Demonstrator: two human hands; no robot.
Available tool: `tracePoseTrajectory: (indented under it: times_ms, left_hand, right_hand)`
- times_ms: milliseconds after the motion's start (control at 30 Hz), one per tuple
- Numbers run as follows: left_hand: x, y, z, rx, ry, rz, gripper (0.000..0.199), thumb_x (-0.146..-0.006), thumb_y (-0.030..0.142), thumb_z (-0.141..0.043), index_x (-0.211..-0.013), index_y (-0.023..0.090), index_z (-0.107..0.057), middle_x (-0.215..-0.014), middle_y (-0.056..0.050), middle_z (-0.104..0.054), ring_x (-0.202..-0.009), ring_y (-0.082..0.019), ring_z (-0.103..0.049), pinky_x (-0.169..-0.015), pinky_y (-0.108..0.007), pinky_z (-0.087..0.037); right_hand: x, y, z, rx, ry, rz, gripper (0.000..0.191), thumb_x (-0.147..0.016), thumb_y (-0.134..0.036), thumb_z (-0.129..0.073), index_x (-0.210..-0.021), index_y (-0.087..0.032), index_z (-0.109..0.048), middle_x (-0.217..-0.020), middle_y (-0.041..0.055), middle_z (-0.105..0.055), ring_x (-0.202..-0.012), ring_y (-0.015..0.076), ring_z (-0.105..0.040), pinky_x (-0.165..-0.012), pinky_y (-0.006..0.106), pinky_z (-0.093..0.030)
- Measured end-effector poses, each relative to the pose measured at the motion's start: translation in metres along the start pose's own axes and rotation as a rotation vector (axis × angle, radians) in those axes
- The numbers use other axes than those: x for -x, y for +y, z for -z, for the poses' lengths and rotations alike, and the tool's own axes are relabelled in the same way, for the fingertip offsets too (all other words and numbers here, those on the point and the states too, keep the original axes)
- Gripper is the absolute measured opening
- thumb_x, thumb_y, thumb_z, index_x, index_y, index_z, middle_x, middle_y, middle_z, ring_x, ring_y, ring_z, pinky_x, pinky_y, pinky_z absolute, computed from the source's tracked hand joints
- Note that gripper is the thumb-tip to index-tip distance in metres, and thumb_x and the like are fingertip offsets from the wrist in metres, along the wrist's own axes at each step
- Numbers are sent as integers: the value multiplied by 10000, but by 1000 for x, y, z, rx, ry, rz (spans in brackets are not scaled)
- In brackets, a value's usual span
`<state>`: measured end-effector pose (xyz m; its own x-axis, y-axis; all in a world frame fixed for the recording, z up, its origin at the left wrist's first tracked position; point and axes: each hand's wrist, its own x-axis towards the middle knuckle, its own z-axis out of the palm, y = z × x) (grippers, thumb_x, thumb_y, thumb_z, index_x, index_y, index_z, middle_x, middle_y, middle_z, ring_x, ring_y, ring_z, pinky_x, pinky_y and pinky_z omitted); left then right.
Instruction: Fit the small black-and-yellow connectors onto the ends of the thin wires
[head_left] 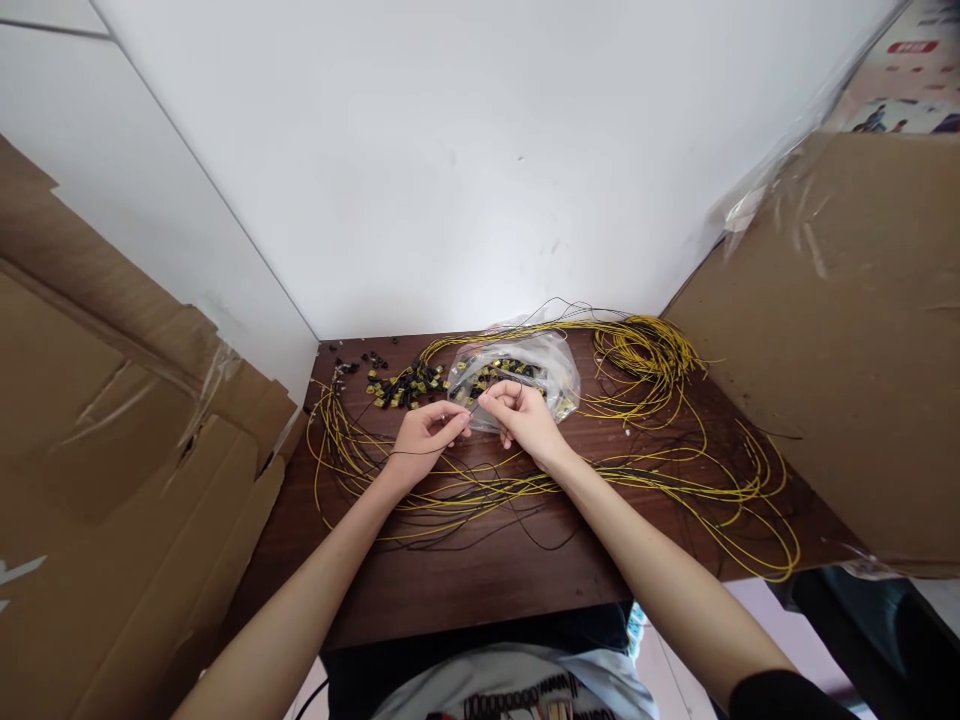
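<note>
Over the smooth brown tabletop point(465, 592), left fingers point(451, 430) and right fingers point(495, 406) pinch closed on a thin, curving black wire point(417, 453).

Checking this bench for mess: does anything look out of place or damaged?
Two things. Small black pieces lie scattered at the far-left corner of the table, apart from the clustered black-and-yellow parts. The cardboard on the left has a ragged, torn-looking edge with crinkled tape, not a clean one.

Soft, even light brightens a white wall point(480, 180) above the darker worktop point(480, 590); a plastic bag point(561, 362) glints, detail softens around the hands point(531, 425), and wide-angle distortion stretches cardboard point(847, 350) at the edges.
</note>
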<state>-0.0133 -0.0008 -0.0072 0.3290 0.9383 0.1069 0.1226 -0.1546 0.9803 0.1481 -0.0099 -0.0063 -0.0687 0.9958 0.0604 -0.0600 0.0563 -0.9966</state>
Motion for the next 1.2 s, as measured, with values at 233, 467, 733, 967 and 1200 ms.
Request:
tracePoseTrajectory:
  times_ms: [233, 467, 733, 967, 1200]
  left_hand:
    - [1, 3, 0, -1, 3, -1, 213, -715, 327, -629, -753, 120, -657, -595, -20, -621, -545, -101, -532, -502, -201, -423]
    - [1, 2, 0, -14, -4, -20, 210, -729, 325, -618, -754, 120, -656, -601, -17, -621, -539, -93, -516, -506, -199, -417]
    - [0, 0, -1, -16, 12, 9, 213, -738, 334, -609, -765, 127, -650, -611, -13, -620, -539, -89, -507, -499, -197, -417]
    - [-1, -4, 0, -27, 4, 14, 228, -735, 353, -610, -767, 129, -642, -607, -11, -622, -529, -89, -504, -500, -200, -412]
    - [0, -1, 0, -51, -15, -3, 209, -751, 336, -600, -771, 134, -651, -618, -6, -617, -531, -82, -492, -513, -196, -405]
  right_hand:
    - [1, 1, -2, 36, -106, 1, 270, -706, -399, -643, -768, -148, -568, -425, -96, -447, -280, 35, -369, -265, 144, -306]
    - [1, 2, -3, -40, -102, -21, 282, -682, -388, -669, -724, -135, -552, -523, -39, -550, -413, 72, -519, -346, 162, -445]
    - [0, 2, -3, -115, 16, -24, 333, -689, -448, -649, -758, -151, -515, -665, 5, -602, -592, 132, -630, -389, 185, -498]
    - [-1, -3, 1, -137, 58, -25, 328, -672, -438, -668, -757, -153, -529, -670, 6, -607, -600, 130, -627, -394, 176, -487]
    - [0, 0, -2, -72, -51, 8, 257, -667, -348, -689, -797, -142, -609, -699, 16, -617, -636, 120, -599, -455, 187, -494]
